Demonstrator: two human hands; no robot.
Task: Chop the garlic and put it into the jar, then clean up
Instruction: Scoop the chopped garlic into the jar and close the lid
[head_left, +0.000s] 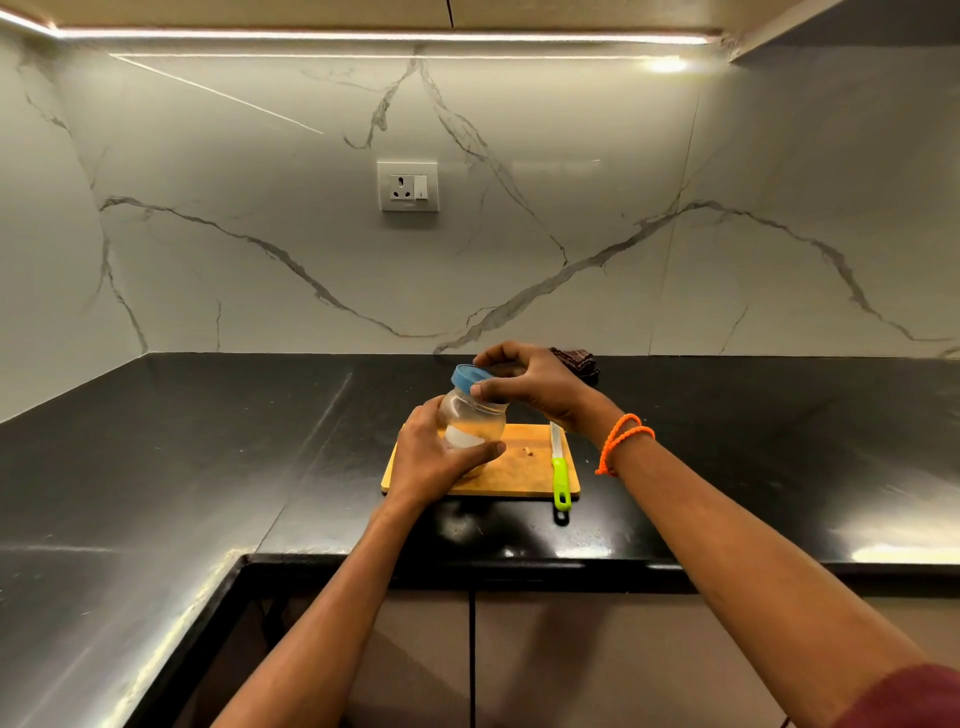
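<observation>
Left hand: fingers are curling round the lower body of the one clear glass jar, thumb lying across the front near its base, gripping it. Jar is tilting, top leaning left, held just above the board.

Right hand: fingers are curving down over the jar's mouth, thumb tip and fingertips pinching the rim of the one round blue plastic lid. Lid is sitting on the jar mouth; can't tell if it's seated tight or loose.

Jar contents: pale, hazy stuff is showing through the glass, too blurred to identify.

One rectangular wooden chopping board is lying flat on the glossy black table, right under the jar. One small pale scrap is sitting on the board, near the middle, probably garlic.

One knife with a lime-green handle is lying along the board's right edge, blade pointing away, handle end overhanging the near edge onto the table.

One orange cord bracelet, looped twice, is sitting on the right wrist.

One dark checked cloth is lying bunched at the back of the table, against the marble-look wall, behind the right hand.

One white wall socket with switch is sitting on the wall above.
</observation>
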